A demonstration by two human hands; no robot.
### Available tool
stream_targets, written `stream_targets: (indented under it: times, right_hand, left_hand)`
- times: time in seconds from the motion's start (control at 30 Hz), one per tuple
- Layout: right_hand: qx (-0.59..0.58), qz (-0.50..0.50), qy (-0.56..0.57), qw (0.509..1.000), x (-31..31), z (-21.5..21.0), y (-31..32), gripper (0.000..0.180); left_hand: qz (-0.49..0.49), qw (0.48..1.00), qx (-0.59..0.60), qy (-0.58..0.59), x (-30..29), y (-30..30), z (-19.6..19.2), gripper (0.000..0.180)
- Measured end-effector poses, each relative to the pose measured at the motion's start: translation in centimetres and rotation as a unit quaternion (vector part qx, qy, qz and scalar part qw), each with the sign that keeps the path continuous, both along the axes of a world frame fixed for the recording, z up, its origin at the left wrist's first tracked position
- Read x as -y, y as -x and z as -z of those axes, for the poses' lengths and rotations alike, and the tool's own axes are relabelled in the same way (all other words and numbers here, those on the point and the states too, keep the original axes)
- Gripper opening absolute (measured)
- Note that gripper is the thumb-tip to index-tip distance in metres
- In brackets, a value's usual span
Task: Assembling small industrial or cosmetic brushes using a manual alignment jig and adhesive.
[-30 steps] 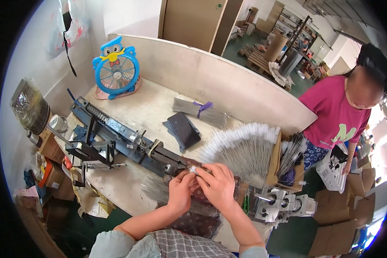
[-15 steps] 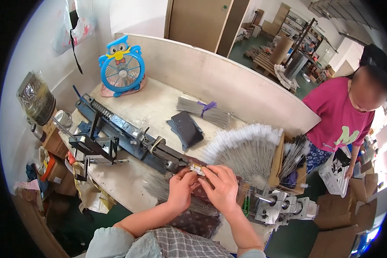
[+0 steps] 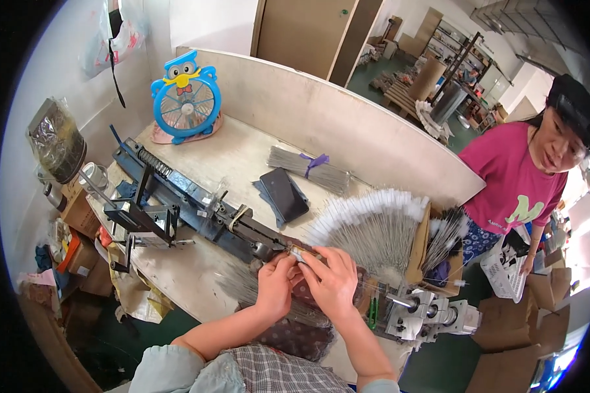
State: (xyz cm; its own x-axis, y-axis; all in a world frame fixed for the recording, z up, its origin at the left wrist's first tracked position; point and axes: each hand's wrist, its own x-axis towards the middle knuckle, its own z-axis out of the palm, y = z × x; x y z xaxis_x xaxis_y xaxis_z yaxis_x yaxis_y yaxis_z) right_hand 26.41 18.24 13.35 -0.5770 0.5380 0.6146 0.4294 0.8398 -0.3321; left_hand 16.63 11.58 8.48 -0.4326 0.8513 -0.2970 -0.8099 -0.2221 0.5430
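Note:
My left hand (image 3: 275, 286) and my right hand (image 3: 334, 280) are pressed together at the near end of a long blue metal machine (image 3: 177, 196) on the workbench. Between their fingertips they pinch a small white-tipped piece (image 3: 299, 254) right at the machine's rail. A fan-shaped spread of thin grey rods with white tips (image 3: 372, 226) lies just right of my right hand. More grey rods (image 3: 239, 285) lie under my left wrist.
A tied bundle of grey rods (image 3: 308, 167) and a black phone (image 3: 284, 194) lie on the bench (image 3: 236, 154). A blue owl-shaped fan (image 3: 186, 98) stands at the back. A silver motor unit (image 3: 426, 311) sits right. A person in a pink shirt (image 3: 514, 183) stands at the right.
Both hands stay joined at the rail end; the view has shifted slightly and the fingers have drawn a little closer to the machine.

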Motion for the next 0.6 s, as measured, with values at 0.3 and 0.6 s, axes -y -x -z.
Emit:
stream_targets:
  times: [0.3, 0.6]
  right_hand:
    - [-0.001, 0.001, 0.014, 1.0, -0.1, 0.1, 0.6, 0.027]
    - [-0.01, 0.017, 0.01, 1.0, -0.1, 0.1, 0.2, 0.028]
  left_hand:
    - [-0.008, 0.999, 0.018, 0.028, -0.1, -0.2, -0.5, 0.021]
    - [0.01, 1.0, 0.026, 0.006, -0.2, -0.2, -0.7, 0.012]
